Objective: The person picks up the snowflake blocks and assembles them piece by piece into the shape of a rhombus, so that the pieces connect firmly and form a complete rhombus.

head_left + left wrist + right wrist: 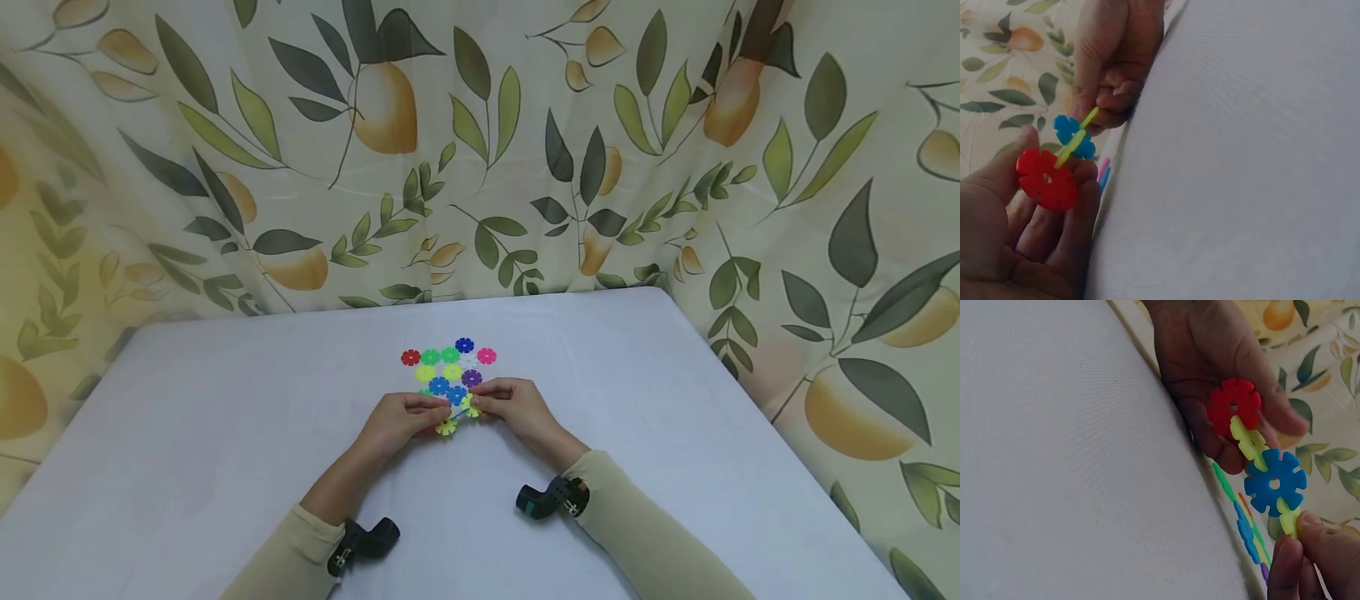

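A short chain of slotted plastic flower discs spans my two hands. It runs from a red disc (1047,181) through a yellow disc (1249,444) and a blue disc (1275,482) to a second yellow disc (1288,519). My left hand (401,419) holds the red end, its fingers curled behind that disc. With thumb and fingertips, my right hand (517,407) pinches the end yellow disc, partly covering it. The chain is lifted off the table in both wrist views. Just beyond the hands, loose discs lie in a group, among them a purple disc (471,378) and a blue disc (438,386).
A white-covered table (225,433) extends around the hands. In the loose group's far rows are a red disc (410,357), a pink disc (487,356) and a dark blue disc (464,345). A fruit-and-leaf patterned curtain (480,167) hangs behind the table's far edge.
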`<state>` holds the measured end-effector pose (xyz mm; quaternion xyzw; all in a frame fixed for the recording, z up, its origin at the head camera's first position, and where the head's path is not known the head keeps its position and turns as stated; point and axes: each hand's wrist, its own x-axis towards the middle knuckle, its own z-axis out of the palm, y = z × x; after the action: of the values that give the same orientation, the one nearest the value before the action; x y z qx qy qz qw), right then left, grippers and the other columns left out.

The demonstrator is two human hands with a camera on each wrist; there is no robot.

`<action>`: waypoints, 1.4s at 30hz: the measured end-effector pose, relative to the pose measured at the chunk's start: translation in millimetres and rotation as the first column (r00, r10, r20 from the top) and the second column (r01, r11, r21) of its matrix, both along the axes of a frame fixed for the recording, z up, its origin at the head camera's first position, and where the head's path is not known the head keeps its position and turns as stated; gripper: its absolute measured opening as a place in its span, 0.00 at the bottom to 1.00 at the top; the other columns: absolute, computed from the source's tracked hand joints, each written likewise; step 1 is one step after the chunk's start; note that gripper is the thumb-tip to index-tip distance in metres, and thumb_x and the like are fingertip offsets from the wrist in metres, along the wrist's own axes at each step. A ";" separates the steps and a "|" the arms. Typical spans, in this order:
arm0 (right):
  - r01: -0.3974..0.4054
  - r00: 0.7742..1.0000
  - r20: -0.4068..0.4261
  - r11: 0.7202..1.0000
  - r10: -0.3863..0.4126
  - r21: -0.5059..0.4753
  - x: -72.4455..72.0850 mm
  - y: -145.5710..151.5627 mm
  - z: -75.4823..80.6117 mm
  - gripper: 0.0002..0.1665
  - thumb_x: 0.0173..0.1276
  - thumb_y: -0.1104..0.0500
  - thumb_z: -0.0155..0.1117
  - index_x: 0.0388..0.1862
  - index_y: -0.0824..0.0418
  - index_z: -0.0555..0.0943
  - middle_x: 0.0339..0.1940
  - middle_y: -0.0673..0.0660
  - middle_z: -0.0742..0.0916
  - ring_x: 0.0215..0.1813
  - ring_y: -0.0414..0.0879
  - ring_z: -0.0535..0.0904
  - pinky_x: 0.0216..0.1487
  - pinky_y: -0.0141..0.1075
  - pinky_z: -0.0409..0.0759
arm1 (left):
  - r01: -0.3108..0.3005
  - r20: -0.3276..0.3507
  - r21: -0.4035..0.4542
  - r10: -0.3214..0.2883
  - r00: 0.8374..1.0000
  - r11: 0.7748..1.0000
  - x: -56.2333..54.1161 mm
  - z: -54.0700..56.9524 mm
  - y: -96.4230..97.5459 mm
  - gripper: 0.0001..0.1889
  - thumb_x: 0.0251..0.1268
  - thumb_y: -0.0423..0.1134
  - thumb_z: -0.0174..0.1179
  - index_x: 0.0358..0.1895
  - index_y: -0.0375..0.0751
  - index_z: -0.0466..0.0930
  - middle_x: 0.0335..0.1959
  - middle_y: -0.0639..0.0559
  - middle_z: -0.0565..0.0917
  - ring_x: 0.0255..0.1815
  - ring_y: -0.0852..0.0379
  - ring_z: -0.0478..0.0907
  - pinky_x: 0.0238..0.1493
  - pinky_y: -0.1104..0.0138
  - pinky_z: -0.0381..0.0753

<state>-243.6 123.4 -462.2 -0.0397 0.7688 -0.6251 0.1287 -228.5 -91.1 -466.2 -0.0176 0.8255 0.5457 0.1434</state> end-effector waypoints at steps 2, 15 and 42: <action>-0.003 1.000 -0.011 1.000 0.003 0.000 0.5 -0.1 -1.5 0.13 0.67 0.62 0.67 0.48 0.67 0.85 0.40 0.56 0.89 0.32 0.40 0.82 0.37 0.30 0.82 | 0.009 -0.012 -0.017 -0.009 1.000 1.000 0.2 -1.2 0.1 0.15 0.59 0.52 0.69 0.45 0.49 0.89 0.45 0.53 0.88 0.50 0.56 0.82 0.47 0.67 0.83; 0.067 0.998 0.006 0.995 -0.067 -0.079 1.2 -3.4 -5.2 0.16 0.66 0.64 0.68 0.52 0.66 0.84 0.45 0.59 0.89 0.41 0.40 0.85 0.46 0.32 0.85 | 0.006 -0.053 0.044 -0.003 0.999 0.999 1.5 -3.0 2.2 0.12 0.59 0.45 0.70 0.44 0.45 0.89 0.41 0.51 0.90 0.44 0.58 0.85 0.46 0.68 0.84; -0.061 0.997 -0.039 0.998 0.061 0.007 10.8 -19.2 -2.2 0.14 0.63 0.62 0.71 0.47 0.65 0.86 0.37 0.57 0.90 0.31 0.41 0.85 0.39 0.34 0.85 | -0.015 -0.028 0.085 0.017 0.999 0.996 0.7 -2.2 2.9 0.13 0.60 0.42 0.69 0.45 0.38 0.88 0.35 0.48 0.89 0.34 0.57 0.87 0.40 0.68 0.86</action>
<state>-232.8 104.2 -464.5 -0.0748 0.7714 -0.6178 0.1328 -227.8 -88.1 -468.4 -0.0103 0.8035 0.5814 0.1276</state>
